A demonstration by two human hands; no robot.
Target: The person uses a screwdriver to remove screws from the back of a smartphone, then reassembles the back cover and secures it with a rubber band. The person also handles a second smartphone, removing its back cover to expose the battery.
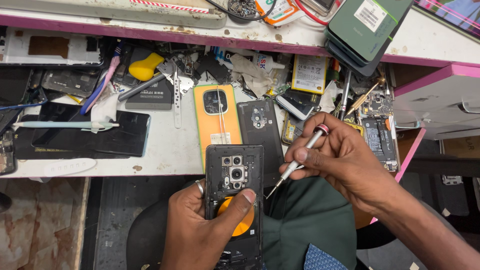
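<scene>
White bench [165,150] with pink-edged shelf [150,29] above, both stained; worn reddish floor [35,220] below left; even light.

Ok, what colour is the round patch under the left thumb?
Orange, on the opened phone; round patch shows best in the head view.

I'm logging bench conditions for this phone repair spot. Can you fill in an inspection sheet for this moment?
Surface: white bench, stained, with a pink front edge.
Job's things: opened phone, back off, camera cluster and orange disc showing; screwdriver, tip beside the phone's edge.
Clutter: orange back cover, dark back cover, battery, yellow pry tool, loose phones and boards.
Grippers: left hand holds the phone, thumb on the disc; right hand grips the screwdriver.
Cables: black and red wires on the upper shelf.
Surroundings: worn floor below.
</scene>
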